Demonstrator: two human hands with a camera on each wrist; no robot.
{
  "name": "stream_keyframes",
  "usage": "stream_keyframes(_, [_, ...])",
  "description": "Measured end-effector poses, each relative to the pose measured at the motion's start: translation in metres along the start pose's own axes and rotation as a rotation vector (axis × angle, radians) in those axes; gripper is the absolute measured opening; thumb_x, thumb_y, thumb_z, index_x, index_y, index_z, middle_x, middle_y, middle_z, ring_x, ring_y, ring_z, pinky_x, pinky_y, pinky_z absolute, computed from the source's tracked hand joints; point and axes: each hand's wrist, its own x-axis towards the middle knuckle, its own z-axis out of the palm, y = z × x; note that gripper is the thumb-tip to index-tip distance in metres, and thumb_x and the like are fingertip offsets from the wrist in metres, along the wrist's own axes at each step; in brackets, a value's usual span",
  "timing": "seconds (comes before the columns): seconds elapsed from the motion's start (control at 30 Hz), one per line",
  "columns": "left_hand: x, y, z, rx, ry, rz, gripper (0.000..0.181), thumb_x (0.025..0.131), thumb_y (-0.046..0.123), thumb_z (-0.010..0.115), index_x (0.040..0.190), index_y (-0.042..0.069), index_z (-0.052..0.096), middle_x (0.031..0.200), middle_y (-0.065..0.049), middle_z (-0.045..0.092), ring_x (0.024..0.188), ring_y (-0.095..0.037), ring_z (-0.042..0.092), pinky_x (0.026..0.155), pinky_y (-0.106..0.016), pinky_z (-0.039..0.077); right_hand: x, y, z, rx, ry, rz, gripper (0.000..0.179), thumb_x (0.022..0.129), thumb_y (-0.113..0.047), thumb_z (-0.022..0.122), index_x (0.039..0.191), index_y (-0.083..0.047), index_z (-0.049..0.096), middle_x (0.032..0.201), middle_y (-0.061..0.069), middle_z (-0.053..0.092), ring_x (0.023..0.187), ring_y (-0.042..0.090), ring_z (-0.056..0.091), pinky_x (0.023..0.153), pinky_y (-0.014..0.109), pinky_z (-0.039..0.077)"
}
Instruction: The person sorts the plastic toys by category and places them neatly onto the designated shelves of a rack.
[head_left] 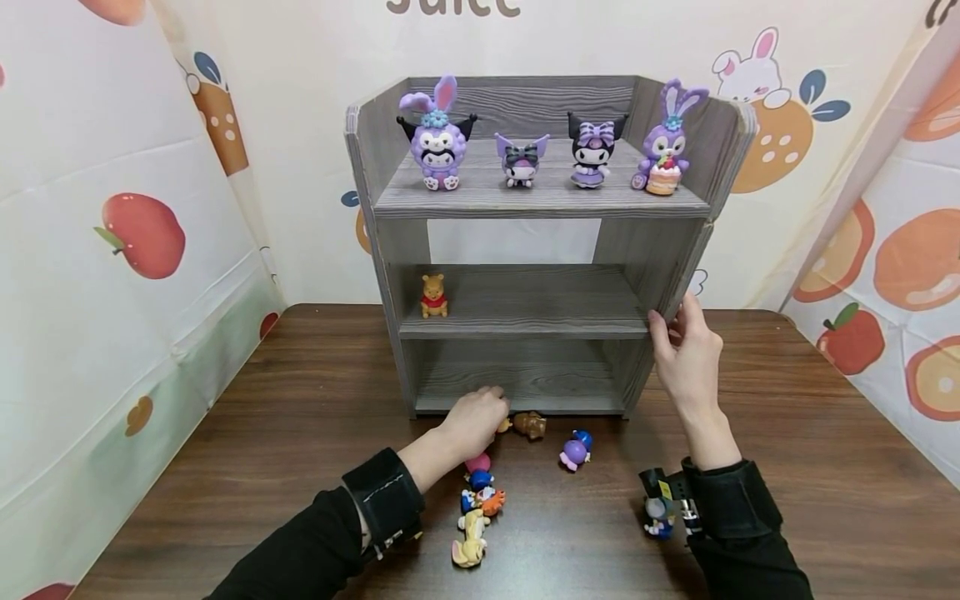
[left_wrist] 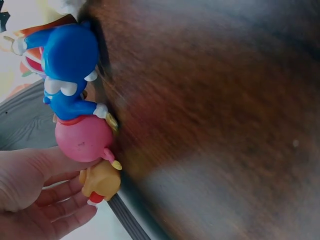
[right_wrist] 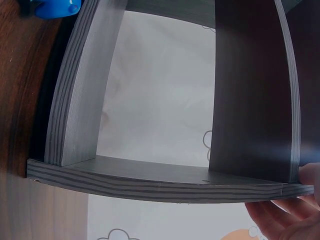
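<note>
Pink figurine (left_wrist: 84, 139) partly hides left hand (head_left: 468, 422), perhaps touching.

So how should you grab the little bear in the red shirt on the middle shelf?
I'd pinch the bear around its middle, at the red shirt, coming from the front and slightly from the picture's right. It stands upright, facing out. The side wall is close on the picture's left, while bare shelf lies to the right, so there's likely more room there.
</note>
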Motion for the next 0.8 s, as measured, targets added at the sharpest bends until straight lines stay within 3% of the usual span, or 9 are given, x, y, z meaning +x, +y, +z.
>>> stream_keyframes(0.17, [-0.002,-0.001,-0.001,-0.054,-0.021,-0.032,0.011,0.076,0.000,0.073,0.085,0.007,0.071,0.088,-0.006,0.062,0.084,-0.020,0.061,0.069,-0.029,0.054,0.000,0.000,0.000,0.010,0.005,-0.010,0.035,0.091,0.001,0.054,0.125,0.007,0.050,0.100,0.034,0.064,0.088,0.048,0.063,0.068,-0.003,0.035])
stream_keyframes(0.37, [-0.006,-0.006,-0.001,-0.199,-0.029,-0.068,0.013,0.074,0.001,0.075,0.086,0.004,0.069,0.088,-0.008,0.060,0.084,-0.022,0.061,0.067,-0.031,0.053,-0.001,0.001,0.000,0.006,0.004,-0.011,0.036,0.090,0.002,0.055,0.125,0.007,0.050,0.100,0.034,0.064,0.088,0.048,0.064,0.068,-0.003,0.035])
stream_keyframes(0.6, [-0.009,-0.016,0.000,-0.469,0.004,-0.067,0.028,0.074,-0.001,0.072,0.102,-0.006,0.068,0.101,-0.017,0.064,0.097,-0.030,0.062,0.081,-0.039,0.052,-0.001,0.000,0.000,0.003,0.005,-0.006,0.036,0.091,0.001,0.055,0.126,0.007,0.050,0.101,0.034,0.064,0.088,0.048,0.063,0.068,-0.004,0.035])
stream_keyframes(0.8, [-0.012,-0.021,0.005,-0.700,0.062,-0.112,0.026,0.072,-0.003,0.074,0.098,-0.005,0.069,0.092,-0.013,0.065,0.084,-0.024,0.060,0.070,-0.029,0.049,-0.001,-0.001,0.000,0.002,0.002,-0.004,0.036,0.091,0.000,0.054,0.126,0.007,0.050,0.102,0.034,0.063,0.088,0.048,0.063,0.068,-0.004,0.035])
